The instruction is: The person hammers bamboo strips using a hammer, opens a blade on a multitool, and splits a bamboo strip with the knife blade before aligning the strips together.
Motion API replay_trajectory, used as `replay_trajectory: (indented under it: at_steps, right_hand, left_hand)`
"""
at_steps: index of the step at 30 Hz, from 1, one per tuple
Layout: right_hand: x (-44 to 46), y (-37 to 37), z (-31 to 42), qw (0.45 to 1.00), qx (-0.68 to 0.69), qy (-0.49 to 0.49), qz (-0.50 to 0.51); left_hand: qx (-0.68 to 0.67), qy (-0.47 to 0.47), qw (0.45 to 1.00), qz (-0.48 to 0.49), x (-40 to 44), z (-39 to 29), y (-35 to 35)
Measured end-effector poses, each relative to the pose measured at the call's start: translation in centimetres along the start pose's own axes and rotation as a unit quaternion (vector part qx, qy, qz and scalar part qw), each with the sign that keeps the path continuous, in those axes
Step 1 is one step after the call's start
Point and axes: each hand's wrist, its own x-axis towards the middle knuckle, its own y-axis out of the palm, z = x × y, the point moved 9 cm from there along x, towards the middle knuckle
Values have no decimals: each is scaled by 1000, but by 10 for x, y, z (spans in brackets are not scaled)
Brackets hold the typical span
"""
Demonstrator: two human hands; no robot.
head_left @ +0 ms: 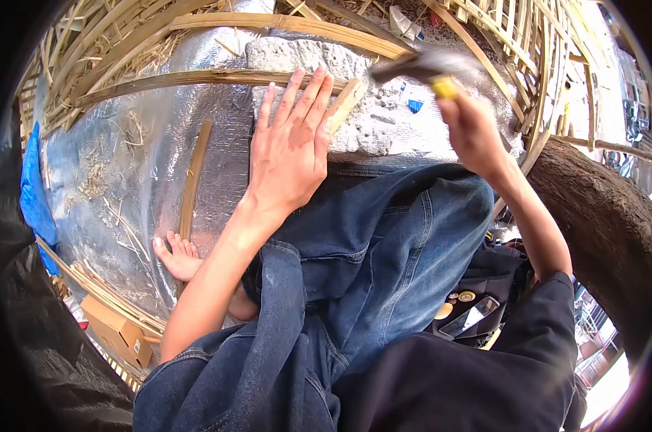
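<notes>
My left hand [291, 147] lies flat with fingers stretched out, pressing on a long, thin wooden strip [171, 81] and touching a short wooden piece [344, 103] that meets the strip's right end at an angle. Both pieces rest on a rough grey-white concrete block [373, 131]. My right hand [476, 133] is wrapped round the yellow grip of a hammer [421, 66]. Motion blurs the hammer's dark head, which is above and to the right of the joined wood ends. Whether a nail stands there cannot be made out.
Silver foil sheeting [103, 187] covers the ground, with a loose wooden strip [195, 173] on it. Bamboo slats [103, 43] pile up behind. A thick tree trunk [592, 194] stands at right. A phone [470, 317] lies on a dark bag; a cardboard box [117, 331] sits lower left.
</notes>
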Motion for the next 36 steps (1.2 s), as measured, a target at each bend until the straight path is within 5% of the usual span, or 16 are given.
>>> replay_trajectory:
  at_steps: [1,2,7,9,14,15,17,21,23,29,31,33,36]
  right_hand:
    - [2,16,2,993,-85,-33,72]
    - [2,9,16,991,-68,-105,35]
    - [-8,-13,14,996,41,-19,-81]
    - [-4,13,15,990,-108,-92,15]
    - [-14,-14,32,980,4,-150,-128]
    - [-6,6,21,994,-75,-78,-23]
    - [-2,8,24,991,-112,-79,-7]
    - [-11,-14,41,981,-45,-140,-126]
    - [-7,25,15,987,-145,-60,30]
    - [-20,-10,40,982,-52,-134,-123]
    - [-8,20,19,989,-136,-3,51]
    - [-9,12,25,993,-111,-18,25]
    - [-19,-12,44,978,15,-153,-141]
  left_hand:
    - [1,1,1000,2,1,-1,0]
    - [1,3,1000,2,3,-2,0]
    - [1,11,1000,-16,2,0,-1]
    - [1,10,1000,-20,3,-1,-3]
    - [14,10,1000,-19,3,-2,-5]
    - [15,9,1000,-9,2,-2,-4]
    - [15,13,1000,-2,4,-4,-5]
    - [14,6,1000,0,2,-1,-3]
    - [10,11,1000,-7,3,-2,-5]
    - [2,10,1000,-11,2,-1,-4]
    - [9,9,1000,-11,3,-2,-4]
    - [21,13,1000,-8,5,-2,-3]
    - [18,10,1000,0,1,0,-1]
